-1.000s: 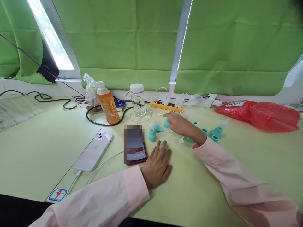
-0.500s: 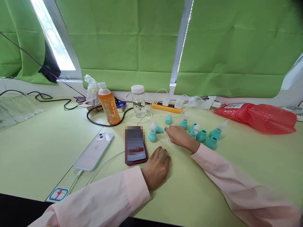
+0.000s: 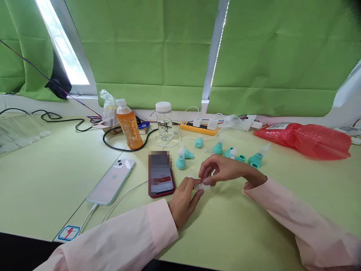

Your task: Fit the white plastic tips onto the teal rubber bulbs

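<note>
Clear plastic, one small piece, now shows between our hands: our right hand, a moment ago out by the teal bulbs, has joined our left hand, so the work turns two-handed. Right thumb and fingertips pinch one end, left thumb and forefinger, slightly parted, steady the other; whether it touches the table we cannot tell
</note>
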A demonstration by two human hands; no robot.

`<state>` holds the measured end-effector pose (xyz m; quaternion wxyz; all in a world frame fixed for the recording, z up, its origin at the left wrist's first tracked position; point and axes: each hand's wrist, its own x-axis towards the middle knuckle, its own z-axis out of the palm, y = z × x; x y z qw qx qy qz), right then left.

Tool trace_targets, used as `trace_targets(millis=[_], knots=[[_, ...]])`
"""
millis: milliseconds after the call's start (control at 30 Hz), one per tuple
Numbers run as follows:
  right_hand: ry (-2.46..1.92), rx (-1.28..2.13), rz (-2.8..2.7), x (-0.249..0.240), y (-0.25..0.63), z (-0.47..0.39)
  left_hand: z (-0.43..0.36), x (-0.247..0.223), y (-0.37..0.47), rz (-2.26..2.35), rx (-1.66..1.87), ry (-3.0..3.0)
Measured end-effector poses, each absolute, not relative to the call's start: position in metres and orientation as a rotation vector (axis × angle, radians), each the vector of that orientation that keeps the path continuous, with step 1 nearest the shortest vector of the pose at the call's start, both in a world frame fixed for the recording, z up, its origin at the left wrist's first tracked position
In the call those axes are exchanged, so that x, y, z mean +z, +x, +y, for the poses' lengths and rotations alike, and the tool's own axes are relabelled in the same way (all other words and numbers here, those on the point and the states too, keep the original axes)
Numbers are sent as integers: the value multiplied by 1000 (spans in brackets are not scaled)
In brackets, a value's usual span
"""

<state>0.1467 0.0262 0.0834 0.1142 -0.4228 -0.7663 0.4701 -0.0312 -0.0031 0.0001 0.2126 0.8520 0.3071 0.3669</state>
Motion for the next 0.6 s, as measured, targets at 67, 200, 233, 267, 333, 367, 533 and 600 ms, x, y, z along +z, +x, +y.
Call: trace_targets(millis=[67, 200, 233, 267, 333, 367, 533, 600], knots=[[-1237, 1242, -2231, 78, 149, 32, -2, -2, -31, 891, 983, 2371], [-1415, 395, -2376, 49, 148, 41, -1, -6, -29, 906, 799, 2459], [-1443, 203, -2467, 40, 147, 42, -1, -6, -29, 906, 781, 2475], [-1459, 80, -2542, 32, 146, 44, -1, -7, -29, 911, 773, 2488], [-1453, -3, -2630, 21, 143, 46, 0, -8, -29, 922, 768, 2512], [-1440, 0, -2647, 19, 142, 46, 0, -8, -29, 922, 763, 2521], [-1344, 4, -2652, 35, 142, 33, 2, -8, -29, 912, 760, 2504], [-1217, 148, -2613, 43, 143, 21, 1, -7, -29, 937, 766, 2462]])
